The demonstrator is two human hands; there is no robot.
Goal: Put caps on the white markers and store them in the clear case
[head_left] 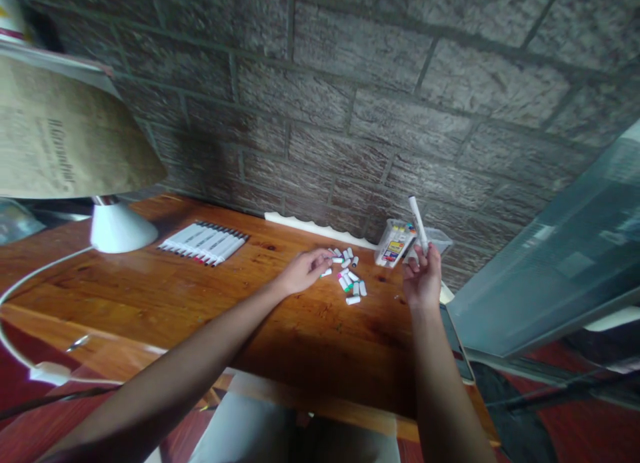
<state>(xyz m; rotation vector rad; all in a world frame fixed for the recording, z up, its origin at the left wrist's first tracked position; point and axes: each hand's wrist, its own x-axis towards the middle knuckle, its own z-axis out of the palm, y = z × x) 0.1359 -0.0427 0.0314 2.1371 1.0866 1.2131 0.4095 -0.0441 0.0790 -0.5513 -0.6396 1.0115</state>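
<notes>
My right hand (424, 276) is closed around a white marker (419, 222), held up at a tilt near the wall with its dark end on top. My left hand (307, 270) rests low over the table, fingers curled together at the left side of a loose pile of caps. A white marker cap (338, 260) lies at its fingertips, seemingly pinched. Several more short white caps (345, 283) with coloured ends, some green and pink, are scattered to the right. Beside my right hand stands a clear plastic case (395, 242) with a yellow and blue label and markers inside.
A row of white markers (204, 242) lies side by side on the wooden table (300, 343). A lamp (120, 226) with a paper shade stands at left, its cord hanging over the edge. A phone-like flat object (457, 346) lies right. A brick wall (325, 116) rises behind.
</notes>
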